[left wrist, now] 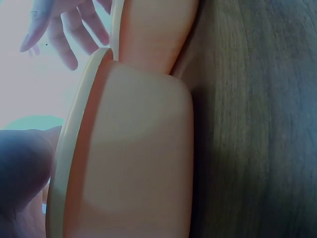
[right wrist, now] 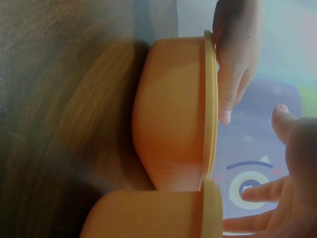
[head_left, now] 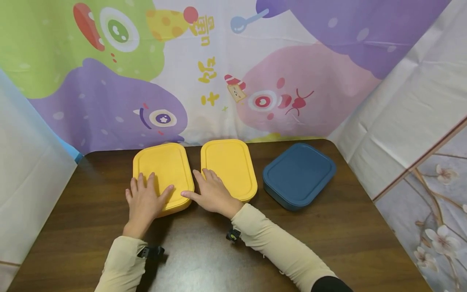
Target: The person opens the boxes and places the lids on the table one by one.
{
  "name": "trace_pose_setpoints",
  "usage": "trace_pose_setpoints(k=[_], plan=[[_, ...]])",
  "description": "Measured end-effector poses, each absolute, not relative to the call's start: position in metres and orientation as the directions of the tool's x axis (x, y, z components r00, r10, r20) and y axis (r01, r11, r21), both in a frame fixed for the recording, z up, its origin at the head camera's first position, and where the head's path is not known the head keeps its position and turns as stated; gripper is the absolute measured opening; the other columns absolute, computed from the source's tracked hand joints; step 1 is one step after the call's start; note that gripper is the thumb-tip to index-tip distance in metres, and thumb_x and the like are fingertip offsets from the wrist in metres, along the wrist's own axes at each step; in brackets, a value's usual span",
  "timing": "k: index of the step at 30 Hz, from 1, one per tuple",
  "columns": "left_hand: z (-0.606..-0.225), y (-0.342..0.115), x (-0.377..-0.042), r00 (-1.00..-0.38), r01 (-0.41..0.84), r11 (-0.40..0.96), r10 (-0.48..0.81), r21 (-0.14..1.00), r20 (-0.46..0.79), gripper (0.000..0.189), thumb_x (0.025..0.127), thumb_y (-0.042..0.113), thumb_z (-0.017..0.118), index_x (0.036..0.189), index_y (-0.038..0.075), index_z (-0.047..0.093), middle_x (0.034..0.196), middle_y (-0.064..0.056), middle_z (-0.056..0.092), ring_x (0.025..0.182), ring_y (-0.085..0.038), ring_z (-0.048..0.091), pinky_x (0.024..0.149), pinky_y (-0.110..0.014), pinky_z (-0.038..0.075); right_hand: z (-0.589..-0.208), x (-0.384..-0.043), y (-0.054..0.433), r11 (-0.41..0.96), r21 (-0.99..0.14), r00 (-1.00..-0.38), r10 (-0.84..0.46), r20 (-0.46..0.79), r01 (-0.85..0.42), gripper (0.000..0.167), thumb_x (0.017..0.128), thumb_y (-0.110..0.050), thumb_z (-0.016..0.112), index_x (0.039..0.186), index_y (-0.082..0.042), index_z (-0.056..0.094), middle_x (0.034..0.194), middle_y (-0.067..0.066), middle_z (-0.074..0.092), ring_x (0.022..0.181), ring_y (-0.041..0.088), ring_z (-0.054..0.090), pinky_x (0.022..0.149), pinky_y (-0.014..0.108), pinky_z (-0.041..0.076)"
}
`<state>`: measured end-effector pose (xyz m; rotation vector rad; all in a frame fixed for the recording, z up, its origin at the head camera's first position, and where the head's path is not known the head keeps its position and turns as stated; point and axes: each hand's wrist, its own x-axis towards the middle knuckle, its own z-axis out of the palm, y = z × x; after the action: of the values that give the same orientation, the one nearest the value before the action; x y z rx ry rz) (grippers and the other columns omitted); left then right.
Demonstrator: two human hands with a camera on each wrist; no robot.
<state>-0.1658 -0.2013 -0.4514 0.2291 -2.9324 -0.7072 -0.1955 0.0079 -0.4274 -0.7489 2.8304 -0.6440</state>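
Two yellow lidded boxes lie side by side on the table. My left hand (head_left: 144, 202) is over the near left part of the left yellow box (head_left: 164, 162), fingers spread across its lid. The right hand (head_left: 213, 192) hovers at the near left edge of the other yellow box (head_left: 231, 158), its thumb pointing toward the left box's near right corner. In the right wrist view, the right hand's fingers (right wrist: 262, 191) are extended beside the lid rim. Both lids are on, hiding the insides.
A dark blue lidded box (head_left: 299, 174) sits at an angle to the right of the yellow ones. All three stand on a brown wooden table (head_left: 204, 251). A cartoon-printed cloth (head_left: 215, 117) hangs behind the table's far edge, with pale sheets at both sides.
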Motion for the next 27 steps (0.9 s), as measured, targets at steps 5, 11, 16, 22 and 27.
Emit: trace_pose_setpoints(k=[5,11,16,22,27], plan=[[-0.45,-0.204,-0.165,-0.983,-0.14,0.872,-0.179,0.47,0.04,0.084,0.093,0.056,0.053,0.148,-0.003,0.03,0.154,-0.037,0.014,0.141,-0.057,0.009,0.11,-0.073,0.007,-0.43,-0.196,0.004,0.769,-0.439,-0.853,-0.522,-0.011,-0.465,0.081,0.094,-0.065,0.043,0.153,-0.011,0.03,0.156,0.02,0.032,0.146,0.034,0.029,0.118,0.048,0.028],[-0.448,-0.207,-0.165,-0.978,-0.166,0.851,-0.207,0.498,0.028,0.08,0.094,0.048,0.057,0.149,-0.003,0.027,0.154,-0.038,0.011,0.141,-0.057,0.01,0.11,-0.072,0.009,-0.431,-0.197,-0.001,0.763,-0.424,-0.843,-0.538,0.003,-0.489,0.082,0.094,-0.065,0.043,0.153,-0.009,0.03,0.155,0.019,0.033,0.145,0.033,0.031,0.117,0.046,0.029],[-0.448,-0.21,-0.166,-0.97,-0.199,0.816,-0.242,0.543,0.008,0.078,0.094,0.04,0.058,0.15,-0.004,0.025,0.156,-0.037,0.008,0.142,-0.055,0.011,0.111,-0.071,0.012,-0.432,-0.196,-0.006,0.749,-0.435,-0.839,-0.544,0.028,-0.5,0.08,0.094,-0.062,0.045,0.152,-0.009,0.032,0.152,0.018,0.037,0.143,0.032,0.034,0.116,0.045,0.032],[-0.45,-0.216,-0.166,-0.958,-0.24,0.776,-0.285,0.583,-0.015,0.078,0.094,0.037,0.056,0.152,-0.002,0.02,0.157,-0.035,0.008,0.144,-0.053,0.012,0.111,-0.069,0.017,-0.434,-0.196,-0.011,0.742,-0.438,-0.842,-0.535,0.069,-0.507,0.078,0.094,-0.062,0.046,0.15,-0.008,0.036,0.149,0.018,0.041,0.14,0.031,0.038,0.115,0.043,0.034],[-0.45,-0.219,-0.166,-0.951,-0.262,0.748,-0.307,0.609,-0.032,0.079,0.095,0.036,0.055,0.154,-0.001,0.016,0.157,-0.033,0.011,0.143,-0.052,0.015,0.11,-0.069,0.02,-0.434,-0.197,-0.015,0.733,-0.454,-0.845,-0.527,0.09,-0.506,0.077,0.095,-0.06,0.048,0.15,-0.008,0.035,0.149,0.018,0.041,0.141,0.031,0.037,0.115,0.043,0.034]])
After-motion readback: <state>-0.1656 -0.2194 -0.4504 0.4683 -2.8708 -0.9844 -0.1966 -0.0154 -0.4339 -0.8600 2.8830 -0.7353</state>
